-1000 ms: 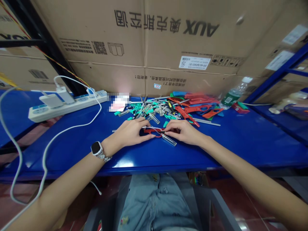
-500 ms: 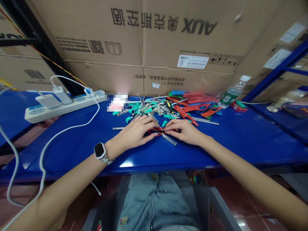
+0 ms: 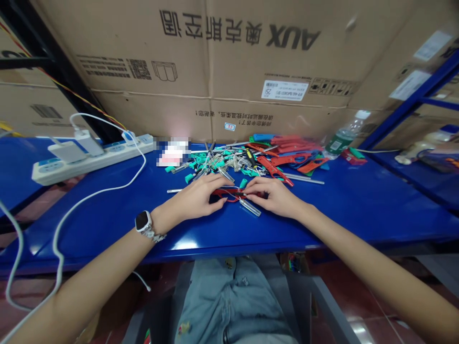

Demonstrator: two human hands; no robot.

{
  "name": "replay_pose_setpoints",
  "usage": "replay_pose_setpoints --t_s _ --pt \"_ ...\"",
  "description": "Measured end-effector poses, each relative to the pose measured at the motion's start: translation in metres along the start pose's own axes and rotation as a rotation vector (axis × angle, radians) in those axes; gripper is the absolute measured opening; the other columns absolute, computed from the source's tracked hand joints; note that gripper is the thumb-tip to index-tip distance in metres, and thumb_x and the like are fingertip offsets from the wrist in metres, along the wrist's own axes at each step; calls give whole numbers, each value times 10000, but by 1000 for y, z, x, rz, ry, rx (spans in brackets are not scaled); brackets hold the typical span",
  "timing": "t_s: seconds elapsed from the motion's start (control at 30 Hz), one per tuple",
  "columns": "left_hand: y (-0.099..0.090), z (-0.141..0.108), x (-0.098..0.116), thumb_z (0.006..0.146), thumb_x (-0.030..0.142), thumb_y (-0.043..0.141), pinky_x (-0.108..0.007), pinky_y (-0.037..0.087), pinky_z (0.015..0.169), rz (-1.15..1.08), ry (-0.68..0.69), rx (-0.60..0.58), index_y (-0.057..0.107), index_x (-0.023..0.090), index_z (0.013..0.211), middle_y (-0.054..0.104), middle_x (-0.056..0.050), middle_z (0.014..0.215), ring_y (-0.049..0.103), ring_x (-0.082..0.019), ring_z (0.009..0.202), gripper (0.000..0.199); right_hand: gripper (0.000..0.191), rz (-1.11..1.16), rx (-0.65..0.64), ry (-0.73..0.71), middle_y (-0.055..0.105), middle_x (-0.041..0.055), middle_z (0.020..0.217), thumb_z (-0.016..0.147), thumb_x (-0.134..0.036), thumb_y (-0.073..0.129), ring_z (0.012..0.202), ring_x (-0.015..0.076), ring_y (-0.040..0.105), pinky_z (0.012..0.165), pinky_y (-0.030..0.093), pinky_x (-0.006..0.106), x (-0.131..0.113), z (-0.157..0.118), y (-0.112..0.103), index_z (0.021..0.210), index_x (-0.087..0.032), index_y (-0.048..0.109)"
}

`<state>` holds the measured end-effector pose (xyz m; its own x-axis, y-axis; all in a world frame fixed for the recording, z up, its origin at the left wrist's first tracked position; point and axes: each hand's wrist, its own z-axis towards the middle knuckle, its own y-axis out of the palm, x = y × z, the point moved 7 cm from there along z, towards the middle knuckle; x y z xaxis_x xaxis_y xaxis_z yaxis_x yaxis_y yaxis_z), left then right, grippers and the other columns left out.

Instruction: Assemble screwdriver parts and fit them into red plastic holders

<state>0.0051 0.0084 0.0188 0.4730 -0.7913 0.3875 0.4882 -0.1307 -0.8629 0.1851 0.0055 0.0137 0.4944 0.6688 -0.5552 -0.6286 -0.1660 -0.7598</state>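
Observation:
A red plastic handle shell [image 3: 226,192], like that of a long-neck lighter, lies between my hands with a thin wire across it. My left hand [image 3: 201,196] covers the shell's left end, fingers on the far side and thumb on the near side. My right hand [image 3: 274,197] is closed in a pinch over the right end, on a small dark part too small to name. A clear tube-like piece [image 3: 250,207] lies just in front of the shell. Behind it stands a teal cap [image 3: 243,183]. A metal rod [image 3: 174,191] shows at the left.
A heap of teal and metal parts [image 3: 215,162] lies behind my hands, with a yellow-black screwdriver [image 3: 250,155] and red handle shells [image 3: 290,145]. A bottle [image 3: 346,136] stands at right. A power strip [image 3: 96,160] with white cables is at left, and a carton [image 3: 229,57] behind.
My left thumb has moved away from the shell's middle, and more of the red shell shows. My right hand keeps its pinch. The whole view has shifted slightly.

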Motion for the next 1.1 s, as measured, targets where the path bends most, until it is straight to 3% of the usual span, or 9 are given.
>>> replay_pose_setpoints --t_s 0.27,0.4,0.53,0.77,1.1 --pt "2 9 7 1038 265 476 -453 521 1032 36 28 10 650 203 1286 693 -107 1270 646 -254 1186 310 207 13 -17 -16 749 82 1065 983 -239 630 873 181 702 791 573 356 -2 0 -1 1076 -243 816" --pt "8 22 14 1048 276 488 -411 532 953 51 57 -25 698 200 1184 722 -94 1144 674 -233 1074 261 210 11 -14 7 745 77 1064 982 -250 633 862 176 699 787 573 348 -1 0 -1 1082 -252 818" --pt "13 30 9 1033 269 523 -363 538 866 -5 32 -19 729 196 1053 721 -75 1021 673 -203 944 219 208 9 -2 52 745 81 1079 980 -253 638 862 184 703 767 570 345 1 -2 0 1082 -243 818" --pt "15 32 5 972 324 622 -359 526 845 -81 -29 -30 740 196 974 703 -62 961 663 -199 904 174 197 10 36 42 752 82 1058 972 -229 639 925 203 723 867 577 390 1 -6 -1 1044 -237 822" --pt "21 40 14 949 210 638 -312 497 750 -26 -137 -45 751 164 889 706 -59 866 644 -166 768 137 267 -51 25 -8 747 93 1116 967 -145 561 1022 214 720 955 568 409 -3 -10 0 1096 -205 787"
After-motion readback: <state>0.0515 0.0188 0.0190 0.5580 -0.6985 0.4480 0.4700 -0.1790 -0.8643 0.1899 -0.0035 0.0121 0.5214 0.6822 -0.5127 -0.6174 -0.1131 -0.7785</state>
